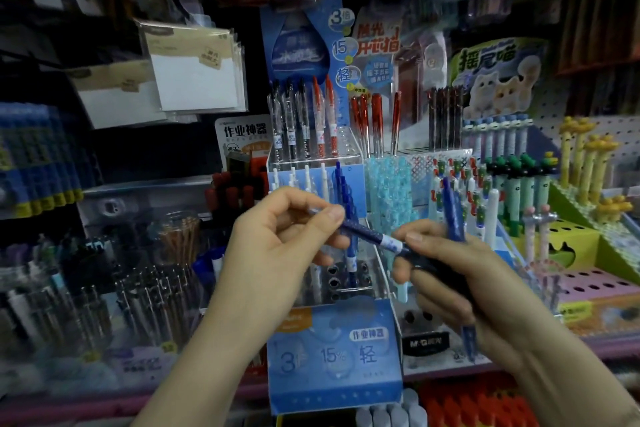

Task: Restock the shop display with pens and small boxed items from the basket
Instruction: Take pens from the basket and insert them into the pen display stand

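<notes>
I am looking down at both hands in front of the blue tiered pen display, which is standing on the shelf among other pen stands. My left hand is pinching one blue pen between thumb and forefinger, with the other fingers curling loosely beneath; the pen is lying nearly level, slanting down toward the right, above the display's front rows. Its white-banded end is meeting the fingertips of my right hand, which is gripping a bundle of blue pens. That bundle is running through the fist, one end sticking up past the thumb and another end poking out below the palm; I cannot tell how many pens it is holding.

Inside the display, a couple of blue pens are standing upright in the middle tier toward its right edge, beside a row of white pens to the left. The back tier is carrying clear-barrelled pens with black and red caps. The dark holes in the front tier, near the display's front edge, are showing between my wrists.

Just to the right, a neighbouring stand is holding cactus-topped pens, and yellow duck-topped pens are standing further right. Packs of cards are hanging at the upper left.
</notes>
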Demonstrator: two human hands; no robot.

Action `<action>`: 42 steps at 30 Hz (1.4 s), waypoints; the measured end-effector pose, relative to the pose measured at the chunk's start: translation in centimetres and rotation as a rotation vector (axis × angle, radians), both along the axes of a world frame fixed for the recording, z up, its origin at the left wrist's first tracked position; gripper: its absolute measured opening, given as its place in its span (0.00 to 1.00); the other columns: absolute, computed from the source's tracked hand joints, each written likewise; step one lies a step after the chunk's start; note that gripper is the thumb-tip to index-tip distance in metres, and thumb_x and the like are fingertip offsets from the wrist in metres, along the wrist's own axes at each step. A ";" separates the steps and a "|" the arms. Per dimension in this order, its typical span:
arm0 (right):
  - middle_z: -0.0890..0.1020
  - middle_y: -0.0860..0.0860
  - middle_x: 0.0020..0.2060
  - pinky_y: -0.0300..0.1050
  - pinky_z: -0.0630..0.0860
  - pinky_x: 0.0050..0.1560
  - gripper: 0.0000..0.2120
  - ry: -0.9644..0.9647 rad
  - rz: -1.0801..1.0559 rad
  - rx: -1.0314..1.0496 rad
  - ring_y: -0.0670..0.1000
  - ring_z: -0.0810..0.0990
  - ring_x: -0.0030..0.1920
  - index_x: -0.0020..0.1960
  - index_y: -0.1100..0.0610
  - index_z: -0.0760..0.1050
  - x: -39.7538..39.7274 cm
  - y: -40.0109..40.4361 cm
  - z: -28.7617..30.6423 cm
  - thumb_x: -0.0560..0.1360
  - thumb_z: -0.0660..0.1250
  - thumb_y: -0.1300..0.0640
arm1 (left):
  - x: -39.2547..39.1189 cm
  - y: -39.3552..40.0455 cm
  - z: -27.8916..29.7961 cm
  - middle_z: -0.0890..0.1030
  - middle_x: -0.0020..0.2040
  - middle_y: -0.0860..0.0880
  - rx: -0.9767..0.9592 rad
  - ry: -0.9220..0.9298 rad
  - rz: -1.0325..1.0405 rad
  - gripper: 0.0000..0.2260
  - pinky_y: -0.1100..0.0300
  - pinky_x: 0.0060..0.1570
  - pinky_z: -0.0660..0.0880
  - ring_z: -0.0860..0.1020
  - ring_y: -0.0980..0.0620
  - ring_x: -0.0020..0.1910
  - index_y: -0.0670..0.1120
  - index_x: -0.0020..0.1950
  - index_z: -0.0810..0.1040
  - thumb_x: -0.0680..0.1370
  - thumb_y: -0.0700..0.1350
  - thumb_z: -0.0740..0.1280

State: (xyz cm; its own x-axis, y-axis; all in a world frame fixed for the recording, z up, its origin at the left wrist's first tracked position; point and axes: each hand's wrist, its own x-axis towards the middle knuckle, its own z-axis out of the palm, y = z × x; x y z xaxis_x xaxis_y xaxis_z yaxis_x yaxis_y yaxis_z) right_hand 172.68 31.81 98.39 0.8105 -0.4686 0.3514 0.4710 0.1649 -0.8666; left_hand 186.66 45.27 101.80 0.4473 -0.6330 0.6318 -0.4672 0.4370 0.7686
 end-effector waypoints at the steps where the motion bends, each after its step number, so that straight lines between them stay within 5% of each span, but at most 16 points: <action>1: 0.79 0.63 0.30 0.31 0.56 0.18 0.09 -0.009 -0.065 0.001 0.43 0.58 0.13 0.42 0.63 0.74 -0.1 -0.1 0.3 0.68 0.69 0.58 | 0.1 0.4 -0.1 0.83 0.35 0.49 0.050 -0.023 0.000 0.08 0.65 0.33 0.77 0.83 0.53 0.35 0.43 0.42 0.79 0.68 0.47 0.70; 5: 0.79 0.62 0.29 0.33 0.58 0.18 0.09 0.060 -0.276 -0.119 0.45 0.59 0.14 0.32 0.56 0.76 -0.4 0.2 1.6 0.63 0.73 0.52 | 0.3 1.9 -0.7 0.85 0.38 0.51 0.498 -0.178 -0.052 0.10 0.46 0.46 0.80 0.83 0.47 0.40 0.53 0.39 0.79 0.64 0.56 0.75; 8: 0.78 0.55 0.25 0.34 0.62 0.17 0.08 0.211 -0.362 -0.364 0.45 0.66 0.17 0.34 0.56 0.78 0.5 1.4 2.3 0.65 0.74 0.53 | -0.6 1.5 -1.5 0.83 0.42 0.57 0.667 -0.306 -0.063 0.08 0.52 0.50 0.80 0.83 0.57 0.42 0.60 0.44 0.77 0.70 0.54 0.74; 12: 0.77 0.47 0.26 0.34 0.71 0.29 0.12 0.249 -0.472 -0.663 0.42 0.74 0.28 0.37 0.60 0.76 2.1 2.5 3.2 0.70 0.71 0.52 | -1.2 0.2 -1.6 0.81 0.41 0.48 0.448 -0.257 0.055 0.09 0.58 0.43 0.79 0.82 0.54 0.38 0.59 0.49 0.78 0.70 0.54 0.72; 14: 0.77 0.47 0.26 0.34 0.70 0.28 0.14 0.236 -0.490 -0.700 0.41 0.74 0.27 0.37 0.59 0.76 2.1 2.7 3.8 0.72 0.68 0.48 | -1.4 0.0 -1.5 0.82 0.38 0.46 0.401 -0.193 0.039 0.09 0.66 0.34 0.75 0.82 0.58 0.34 0.57 0.49 0.77 0.71 0.51 0.72; 16: 0.76 0.49 0.25 0.30 0.65 0.23 0.17 0.225 -0.473 -0.665 0.39 0.70 0.22 0.39 0.61 0.77 2.0 2.7 4.3 0.74 0.64 0.47 | -1.4 -0.1 -1.6 0.84 0.37 0.49 0.416 -0.161 -0.003 0.15 0.69 0.35 0.74 0.82 0.60 0.36 0.60 0.55 0.73 0.72 0.50 0.72; 20: 0.79 0.51 0.29 0.34 0.64 0.22 0.15 0.184 -0.531 -0.533 0.44 0.68 0.22 0.42 0.59 0.79 1.3 1.7 5.3 0.77 0.60 0.51 | -1.2 0.1 -0.5 0.83 0.50 0.52 0.340 -0.082 -0.034 0.35 0.52 0.50 0.79 0.84 0.53 0.43 0.72 0.65 0.61 0.67 0.50 0.75; 23: 0.80 0.46 0.30 0.39 0.68 0.34 0.19 0.214 -0.713 -0.564 0.39 0.73 0.27 0.38 0.57 0.79 0.5 -0.3 7.0 0.78 0.57 0.48 | 0.0 0.3 3.1 0.82 0.51 0.52 0.078 -0.124 -0.037 0.40 0.55 0.41 0.81 0.85 0.51 0.43 0.78 0.62 0.58 0.61 0.50 0.75; 28: 0.78 0.47 0.28 0.38 0.67 0.25 0.18 0.249 -0.720 -0.578 0.45 0.70 0.25 0.38 0.57 0.77 0.2 -3.4 9.6 0.78 0.60 0.45 | 2.1 -3.4 8.4 0.83 0.46 0.47 0.020 -0.375 -0.065 0.27 0.56 0.38 0.82 0.85 0.49 0.43 0.60 0.67 0.63 0.75 0.39 0.70; 33: 0.81 0.53 0.31 0.39 0.77 0.27 0.12 0.140 -0.560 -0.468 0.50 0.76 0.26 0.37 0.59 0.77 0.0 -5.3 10.3 0.76 0.67 0.54 | 4.0 -8.4 9.3 0.84 0.40 0.43 0.120 -0.587 0.062 0.14 0.46 0.43 0.80 0.82 0.41 0.40 0.55 0.59 0.67 0.78 0.47 0.67; 37: 0.82 0.54 0.31 0.39 0.76 0.25 0.05 0.143 -0.515 -0.457 0.49 0.75 0.25 0.41 0.60 0.76 0.4 -6.0 9.4 0.74 0.68 0.59 | 5.0 -10.9 9.5 0.83 0.35 0.44 0.214 -0.750 0.149 0.11 0.60 0.31 0.72 0.76 0.45 0.29 0.54 0.53 0.66 0.77 0.51 0.68; 42: 0.84 0.60 0.36 0.40 0.80 0.32 0.05 0.143 -0.419 -0.413 0.52 0.80 0.30 0.39 0.62 0.76 1.3 -6.7 9.3 0.71 0.69 0.61 | 5.9 -13.7 9.8 0.81 0.33 0.46 0.415 -0.907 0.265 0.14 0.58 0.28 0.69 0.77 0.52 0.28 0.47 0.50 0.70 0.73 0.52 0.72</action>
